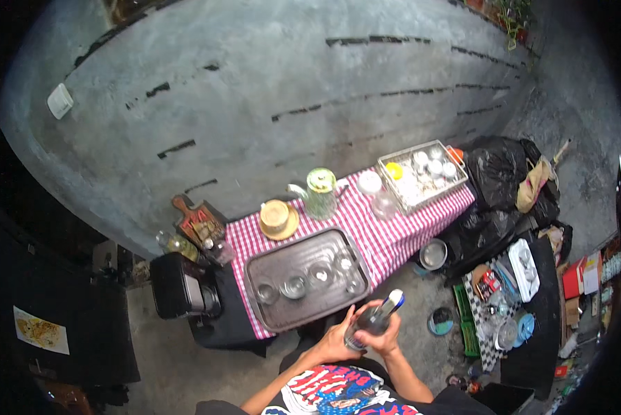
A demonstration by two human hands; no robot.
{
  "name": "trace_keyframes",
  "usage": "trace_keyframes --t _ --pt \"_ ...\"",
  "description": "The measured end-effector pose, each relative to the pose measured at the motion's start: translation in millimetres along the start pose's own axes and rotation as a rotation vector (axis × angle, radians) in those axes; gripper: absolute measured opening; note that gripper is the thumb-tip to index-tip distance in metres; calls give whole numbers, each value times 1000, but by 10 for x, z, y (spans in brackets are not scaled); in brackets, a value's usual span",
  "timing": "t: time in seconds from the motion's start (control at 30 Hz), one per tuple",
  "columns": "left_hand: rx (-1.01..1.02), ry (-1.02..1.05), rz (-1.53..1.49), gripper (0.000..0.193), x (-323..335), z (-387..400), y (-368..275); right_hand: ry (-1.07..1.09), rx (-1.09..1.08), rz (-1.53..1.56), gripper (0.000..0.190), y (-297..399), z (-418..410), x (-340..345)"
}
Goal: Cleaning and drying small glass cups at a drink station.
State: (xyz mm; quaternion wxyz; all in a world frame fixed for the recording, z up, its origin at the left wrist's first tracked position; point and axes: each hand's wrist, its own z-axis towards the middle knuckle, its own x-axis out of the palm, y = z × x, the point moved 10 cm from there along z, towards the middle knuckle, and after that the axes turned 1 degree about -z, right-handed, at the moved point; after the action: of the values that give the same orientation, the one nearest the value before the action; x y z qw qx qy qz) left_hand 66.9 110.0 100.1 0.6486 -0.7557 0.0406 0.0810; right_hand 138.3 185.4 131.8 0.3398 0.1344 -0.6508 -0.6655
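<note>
Both of my hands are wrapped around a dark glass bottle (373, 322) with a blue and white cap or neck, held tilted in front of my body. My left hand (337, 340) grips its lower part from the left side. On the other side, my right hand (385, 337) holds it with the thumb across the front. Just beyond the bottle lies a dark rectangular tray (310, 316) at the table's near edge. Several clear glass vessels, among them a glass bowl (293, 287), stand on that tray.
A red-and-white checked cloth (365, 236) covers the table against a grey wall. On it are a glass teapot (320, 194), a woven cup and saucer (276, 218), and a metal basket (406, 199) with several vessels. A black appliance (173, 285) stands left; black bags (492, 176) lie right.
</note>
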Motion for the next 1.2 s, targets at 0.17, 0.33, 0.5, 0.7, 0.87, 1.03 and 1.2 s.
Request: trace_keyframes --t 0.17,0.33,0.5,0.7,0.87,1.03,1.2 --pt "160 -133 82 120 198 -22 -21 -332 -82 90 64 199 -180 -774" --pt "64 -241 29 99 214 -191 128 -251 61 333 64 50 -263 -1043" --pt "-44 -311 38 71 265 -304 215 2 163 244 64 9 -330 -947" --pt "-23 -313 49 55 304 -255 99 -63 177 405 64 -144 -428 -1135" --pt "31 -325 49 49 279 -224 34 -234 191 663 70 -268 -489 -1307" --pt "41 -318 40 46 196 -137 -9 -112 243 408 69 -293 -494 -1213" --pt "85 -229 -119 47 181 99 -181 -105 244 399 64 -297 -460 -1040"
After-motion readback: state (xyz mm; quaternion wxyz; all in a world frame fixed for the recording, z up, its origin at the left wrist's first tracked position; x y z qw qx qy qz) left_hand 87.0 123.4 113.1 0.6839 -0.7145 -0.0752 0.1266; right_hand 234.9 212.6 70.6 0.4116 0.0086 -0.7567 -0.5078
